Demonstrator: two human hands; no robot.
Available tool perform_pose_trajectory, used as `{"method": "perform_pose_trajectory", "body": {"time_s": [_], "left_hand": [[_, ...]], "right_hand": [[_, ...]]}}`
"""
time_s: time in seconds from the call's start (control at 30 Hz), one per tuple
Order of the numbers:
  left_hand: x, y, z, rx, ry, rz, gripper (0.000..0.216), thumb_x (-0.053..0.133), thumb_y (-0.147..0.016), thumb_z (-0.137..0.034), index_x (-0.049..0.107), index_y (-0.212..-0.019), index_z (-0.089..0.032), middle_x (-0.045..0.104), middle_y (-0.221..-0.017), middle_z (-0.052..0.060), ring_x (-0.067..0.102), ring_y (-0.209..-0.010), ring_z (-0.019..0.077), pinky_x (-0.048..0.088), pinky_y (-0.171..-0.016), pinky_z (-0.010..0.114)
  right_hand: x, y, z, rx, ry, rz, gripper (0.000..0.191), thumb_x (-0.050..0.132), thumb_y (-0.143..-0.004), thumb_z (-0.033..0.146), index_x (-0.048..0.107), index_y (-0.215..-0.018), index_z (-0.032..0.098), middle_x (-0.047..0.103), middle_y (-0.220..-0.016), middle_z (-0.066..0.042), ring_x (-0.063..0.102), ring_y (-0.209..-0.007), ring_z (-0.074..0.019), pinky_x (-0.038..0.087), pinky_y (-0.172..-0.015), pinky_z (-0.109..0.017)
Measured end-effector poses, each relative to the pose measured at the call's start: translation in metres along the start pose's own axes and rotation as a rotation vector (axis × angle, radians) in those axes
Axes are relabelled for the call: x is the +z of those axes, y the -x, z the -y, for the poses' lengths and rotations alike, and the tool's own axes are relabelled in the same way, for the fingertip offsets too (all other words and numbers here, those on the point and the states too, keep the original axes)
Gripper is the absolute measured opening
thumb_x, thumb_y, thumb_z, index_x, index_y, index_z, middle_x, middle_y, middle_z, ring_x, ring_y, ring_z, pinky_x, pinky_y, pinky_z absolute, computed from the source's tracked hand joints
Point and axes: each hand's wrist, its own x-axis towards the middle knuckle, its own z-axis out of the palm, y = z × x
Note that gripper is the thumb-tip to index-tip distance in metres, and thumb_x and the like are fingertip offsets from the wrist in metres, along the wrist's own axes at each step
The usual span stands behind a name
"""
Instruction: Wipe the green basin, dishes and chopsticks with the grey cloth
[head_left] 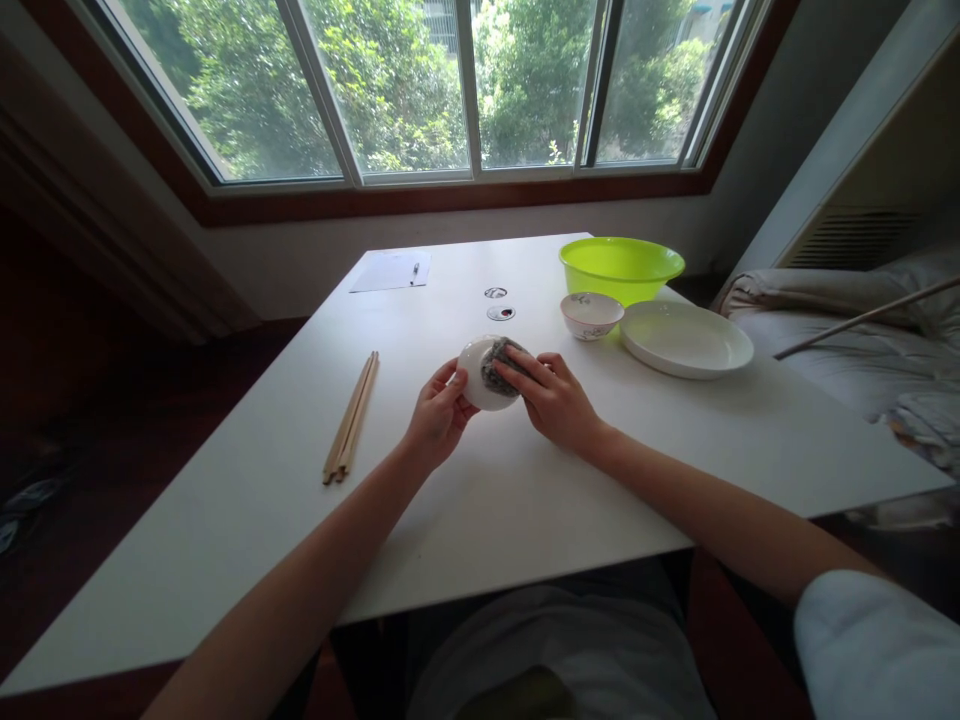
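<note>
Above the middle of the table, my left hand (439, 414) grips the left edge of a small white dish (475, 386), thumb on its face and fingers behind. The dish is tilted up toward me. My right hand (559, 402) is closed on a dark grey scouring pad (498, 366), its fingers pressing the pad against the right part of the dish. The pad covers much of that side. Whether the dish is a shallow bowl or a saucer, I cannot tell.
Wooden chopsticks (351, 420) lie at the left. At the right stand a patterned bowl (592, 317), a white plate (686, 342) and a green basin (621, 268). Two round stickers (501, 314) lie ahead; paper (386, 271) with a pen (415, 273) is at the far left of the table (465, 520).
</note>
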Motion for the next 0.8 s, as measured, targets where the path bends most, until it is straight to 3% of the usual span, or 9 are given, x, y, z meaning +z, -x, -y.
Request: {"method": "perform_pose_trajectory", "body": {"time_s": [0.17, 0.27, 0.43, 0.53, 0.67, 0.73, 0.8], "left_hand": [[-0.002, -0.002, -0.001, 0.001, 0.018, -0.019, 0.021, 0.072, -0.072, -0.022, 0.066, -0.091, -0.015, 0.070, -0.081, 0.003, 0.064, -0.067, 0.0108, 0.053, -0.064, 0.022], [-0.005, -0.008, -0.005, 0.027, 0.065, -0.104, 0.015, 0.068, -0.075, -0.019, 0.063, -0.089, -0.016, 0.069, -0.080, 0.001, 0.063, -0.068, 0.0099, 0.052, -0.066, 0.022], [-0.012, -0.012, -0.014, 0.075, 0.106, -0.220, 0.010, 0.060, -0.080, -0.015, 0.058, -0.089, -0.020, 0.066, -0.081, -0.001, 0.062, -0.074, 0.0106, 0.050, -0.074, 0.027], [-0.011, -0.008, -0.017, 0.046, 0.076, -0.197, 0.011, 0.060, -0.079, -0.017, 0.056, -0.088, -0.023, 0.064, -0.084, -0.003, 0.060, -0.076, 0.0110, 0.050, -0.077, 0.030], [-0.008, -0.003, -0.016, -0.044, -0.008, -0.123, 0.020, 0.067, -0.074, -0.023, 0.054, -0.089, -0.026, 0.061, -0.086, -0.004, 0.057, -0.077, 0.0128, 0.050, -0.079, 0.040], [-0.009, -0.002, -0.014, -0.054, -0.038, -0.090, 0.024, 0.070, -0.072, -0.027, 0.054, -0.090, -0.026, 0.061, -0.087, -0.003, 0.057, -0.080, 0.0144, 0.051, -0.078, 0.042], [-0.012, -0.001, -0.012, 0.036, -0.114, -0.072, 0.024, 0.070, -0.072, -0.031, 0.056, -0.091, -0.027, 0.061, -0.089, -0.002, 0.057, -0.084, 0.0162, 0.051, -0.079, 0.040]], "right_hand": [[0.000, -0.002, 0.002, -0.079, -0.069, 0.046, 0.048, 0.037, -0.088, 0.005, 0.057, -0.127, 0.024, 0.050, -0.139, -0.003, 0.050, -0.109, -0.0191, 0.043, -0.094, -0.036], [-0.004, -0.003, 0.001, -0.074, -0.091, 0.082, 0.043, 0.042, -0.086, 0.009, 0.060, -0.122, 0.025, 0.054, -0.135, -0.002, 0.050, -0.103, -0.0202, 0.045, -0.093, -0.036], [-0.006, -0.004, -0.017, 0.240, 0.058, -0.008, 0.038, 0.050, -0.079, 0.010, 0.063, -0.112, 0.023, 0.057, -0.124, -0.007, 0.048, -0.102, -0.0251, 0.049, -0.080, -0.036], [0.002, 0.000, -0.033, 0.364, 0.141, 0.073, 0.038, 0.054, -0.077, 0.011, 0.064, -0.111, 0.022, 0.058, -0.121, -0.011, 0.048, -0.102, -0.0280, 0.049, -0.075, -0.037], [0.008, 0.004, -0.043, 0.383, 0.103, 0.274, 0.035, 0.057, -0.078, 0.018, 0.065, -0.112, 0.018, 0.061, -0.117, -0.013, 0.050, -0.104, -0.0303, 0.046, -0.084, -0.045], [0.005, 0.002, -0.041, 0.344, 0.047, 0.256, 0.035, 0.060, -0.078, 0.026, 0.065, -0.112, 0.018, 0.061, -0.120, -0.013, 0.049, -0.110, -0.0317, 0.042, -0.090, -0.050], [-0.001, -0.001, -0.037, 0.312, -0.058, 0.133, 0.034, 0.059, -0.081, 0.033, 0.066, -0.111, 0.018, 0.063, -0.117, -0.012, 0.049, -0.113, -0.0303, 0.039, -0.095, -0.049]]}}
